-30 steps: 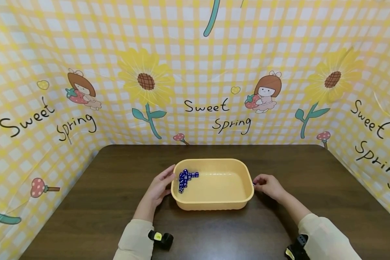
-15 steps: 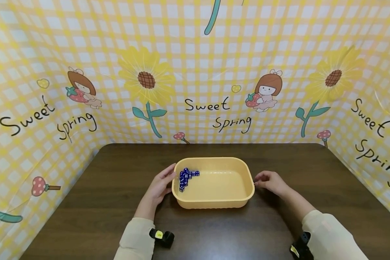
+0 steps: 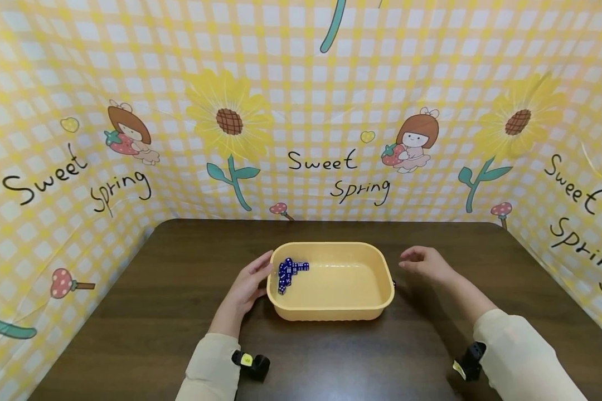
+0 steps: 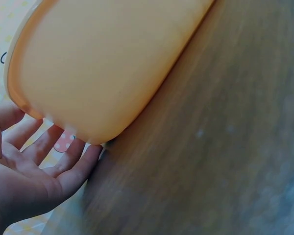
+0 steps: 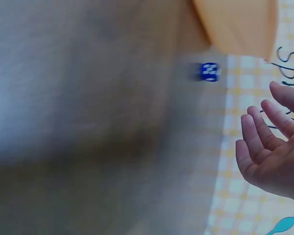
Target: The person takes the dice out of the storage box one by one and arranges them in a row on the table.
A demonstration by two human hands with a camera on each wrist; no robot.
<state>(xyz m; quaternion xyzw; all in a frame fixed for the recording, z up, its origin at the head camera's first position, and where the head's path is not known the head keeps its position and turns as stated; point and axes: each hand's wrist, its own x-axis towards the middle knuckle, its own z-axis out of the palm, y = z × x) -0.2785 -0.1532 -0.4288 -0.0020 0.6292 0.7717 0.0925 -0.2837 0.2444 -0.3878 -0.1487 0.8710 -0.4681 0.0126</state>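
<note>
A pale yellow plastic basin rests on the table. Inside it, several blue dice with white pips lie clustered at the left end. My left hand touches the basin's outer left wall with its fingertips; the left wrist view shows the fingers spread and only slightly bent against that wall. A single blue die lies on the table outside the basin, close to its right side; the head view shows just a sliver of it. Right of the basin, my right hand hovers with loosely bent fingers and holds nothing.
The dark brown wooden table extends around the basin. A yellow checked cloth with printed sunflowers and lettering hangs behind it and along both sides. Each wrist carries a black camera on a strap.
The right hand has let go of the single die beside the basin and moved up and slightly right, away from it. The left hand has kept its place at the basin.
</note>
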